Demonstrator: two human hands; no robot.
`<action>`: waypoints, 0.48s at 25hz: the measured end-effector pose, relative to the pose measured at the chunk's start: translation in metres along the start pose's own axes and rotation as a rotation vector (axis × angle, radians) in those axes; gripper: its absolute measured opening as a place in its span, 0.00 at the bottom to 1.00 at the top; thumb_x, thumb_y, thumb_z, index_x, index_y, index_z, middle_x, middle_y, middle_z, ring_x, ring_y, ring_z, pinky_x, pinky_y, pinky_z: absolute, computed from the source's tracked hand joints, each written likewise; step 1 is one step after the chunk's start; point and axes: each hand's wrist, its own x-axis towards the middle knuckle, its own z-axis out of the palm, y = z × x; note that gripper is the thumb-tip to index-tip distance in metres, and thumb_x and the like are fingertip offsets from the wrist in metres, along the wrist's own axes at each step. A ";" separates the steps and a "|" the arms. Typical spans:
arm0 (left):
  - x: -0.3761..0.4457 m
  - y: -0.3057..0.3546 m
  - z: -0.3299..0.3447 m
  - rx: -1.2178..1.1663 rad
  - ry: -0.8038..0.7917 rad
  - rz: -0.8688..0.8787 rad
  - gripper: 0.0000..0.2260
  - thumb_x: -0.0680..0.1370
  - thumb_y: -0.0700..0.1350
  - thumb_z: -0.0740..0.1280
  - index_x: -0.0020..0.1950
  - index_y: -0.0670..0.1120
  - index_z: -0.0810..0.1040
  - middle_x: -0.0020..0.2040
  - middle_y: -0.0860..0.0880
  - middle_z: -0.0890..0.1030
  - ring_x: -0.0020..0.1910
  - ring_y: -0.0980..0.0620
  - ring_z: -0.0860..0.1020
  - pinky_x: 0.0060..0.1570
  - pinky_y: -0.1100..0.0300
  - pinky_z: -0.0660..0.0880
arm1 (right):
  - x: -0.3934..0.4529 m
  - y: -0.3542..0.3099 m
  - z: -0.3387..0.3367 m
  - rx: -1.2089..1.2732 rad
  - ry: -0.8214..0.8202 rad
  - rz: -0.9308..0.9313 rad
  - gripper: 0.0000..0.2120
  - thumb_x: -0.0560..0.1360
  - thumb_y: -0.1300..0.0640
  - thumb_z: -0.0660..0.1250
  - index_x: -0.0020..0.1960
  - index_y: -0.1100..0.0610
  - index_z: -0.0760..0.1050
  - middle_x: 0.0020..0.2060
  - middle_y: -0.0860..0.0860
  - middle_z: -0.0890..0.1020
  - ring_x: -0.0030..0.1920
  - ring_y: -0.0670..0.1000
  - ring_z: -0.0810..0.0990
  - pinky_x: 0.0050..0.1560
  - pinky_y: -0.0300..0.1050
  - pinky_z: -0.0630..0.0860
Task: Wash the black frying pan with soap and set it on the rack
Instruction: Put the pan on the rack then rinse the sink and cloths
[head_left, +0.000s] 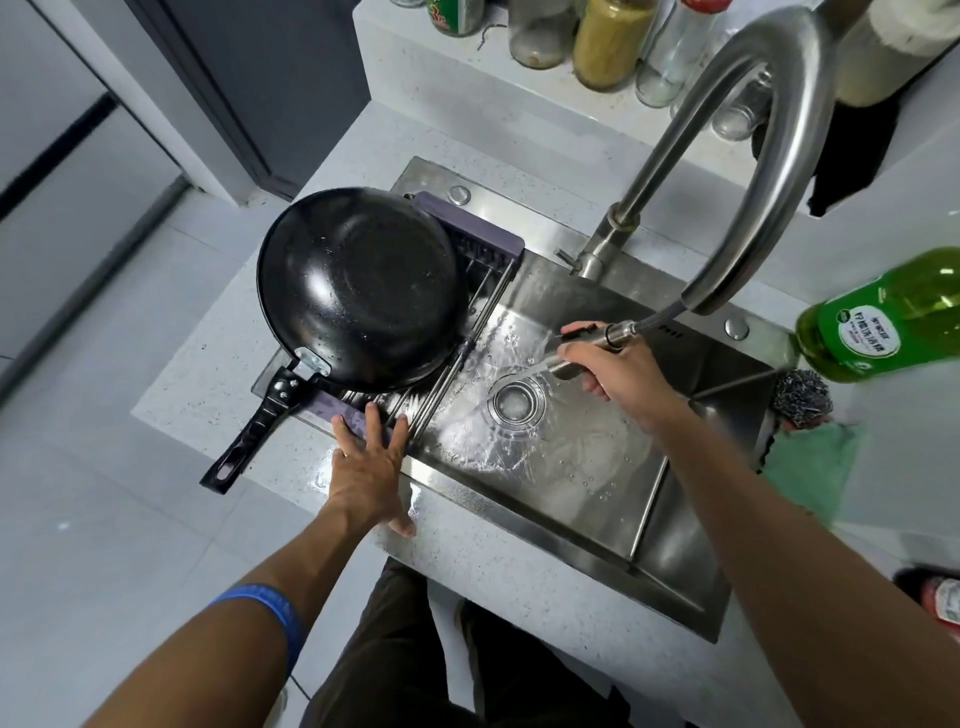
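Both hands are busy: the left hand (370, 457) lies flat-fingered on the rack (358, 415), likely steadying it under the wet black frying pan (358, 288), while the right hand (613, 371) grips the pull-out sprayer (592, 345), rinsing the sink (561, 457).
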 end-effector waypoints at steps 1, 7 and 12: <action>0.000 0.000 0.000 0.003 -0.002 0.000 0.65 0.59 0.64 0.78 0.77 0.53 0.33 0.77 0.42 0.31 0.71 0.25 0.34 0.70 0.39 0.62 | -0.001 -0.002 0.001 -0.002 -0.027 0.004 0.04 0.75 0.56 0.72 0.47 0.55 0.83 0.24 0.48 0.77 0.24 0.43 0.73 0.25 0.34 0.68; 0.001 0.000 0.001 -0.005 -0.002 -0.005 0.66 0.58 0.64 0.79 0.77 0.53 0.33 0.76 0.42 0.31 0.71 0.25 0.34 0.70 0.39 0.61 | -0.002 -0.004 -0.010 -0.011 -0.009 -0.023 0.03 0.75 0.59 0.71 0.44 0.52 0.82 0.25 0.44 0.80 0.24 0.40 0.75 0.25 0.33 0.68; 0.000 0.001 0.002 -0.012 -0.005 -0.011 0.65 0.59 0.64 0.78 0.77 0.53 0.32 0.76 0.43 0.30 0.70 0.26 0.33 0.71 0.38 0.59 | -0.002 0.006 0.000 0.069 0.198 -0.064 0.07 0.73 0.59 0.72 0.39 0.48 0.81 0.33 0.46 0.85 0.35 0.44 0.84 0.36 0.39 0.77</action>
